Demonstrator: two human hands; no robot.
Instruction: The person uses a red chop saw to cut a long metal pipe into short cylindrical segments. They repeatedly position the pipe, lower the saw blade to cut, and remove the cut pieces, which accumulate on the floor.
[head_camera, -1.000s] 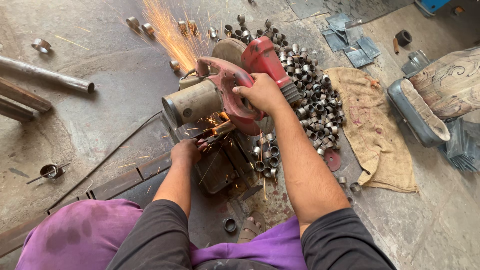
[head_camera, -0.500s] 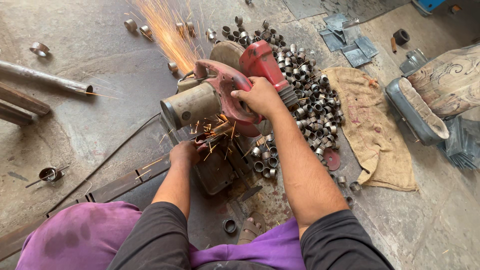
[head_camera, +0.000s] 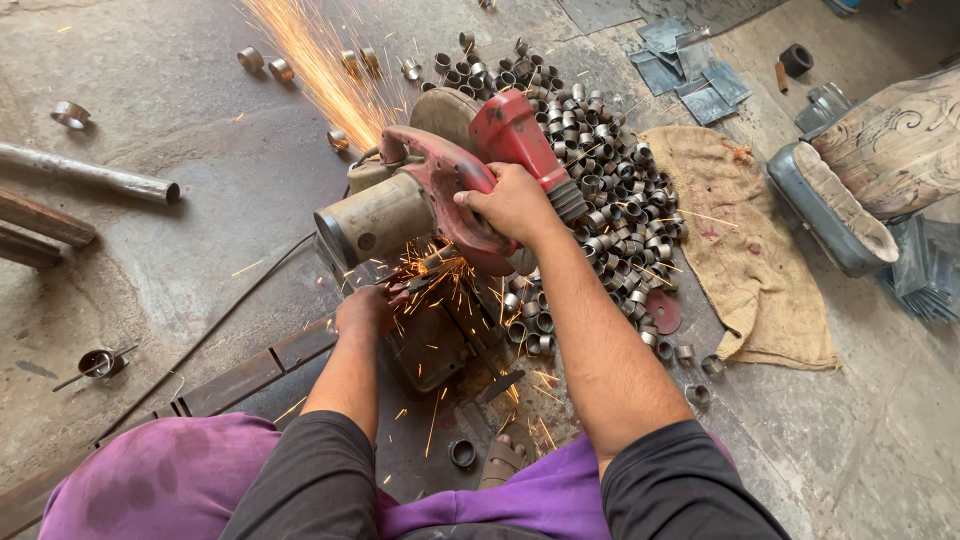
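Observation:
My right hand (head_camera: 512, 203) grips the red handle of a chop saw (head_camera: 430, 195) with a grey motor housing, lowered over its base. Sparks (head_camera: 320, 65) shoot away toward the top of the view, and smaller sparks fly around the cut. My left hand (head_camera: 362, 310) rests closed at the saw's base beside the cut, on a long dark metal bar (head_camera: 240, 375) that runs off to the lower left. What its fingers clasp is partly hidden. A heap of several short cut metal rings (head_camera: 590, 170) lies just right of the saw.
Metal pipes (head_camera: 90, 175) lie on the concrete floor at the left. A burlap cloth (head_camera: 745, 250) lies right of the rings. Someone's sandalled foot (head_camera: 850, 190) is at the far right. Flat metal pieces (head_camera: 690, 75) sit at the top. Loose rings (head_camera: 262, 62) are scattered near the sparks.
The saw head and my right hand have dipped slightly lower; sparks at the cut have grown. My left hand stays at the base.

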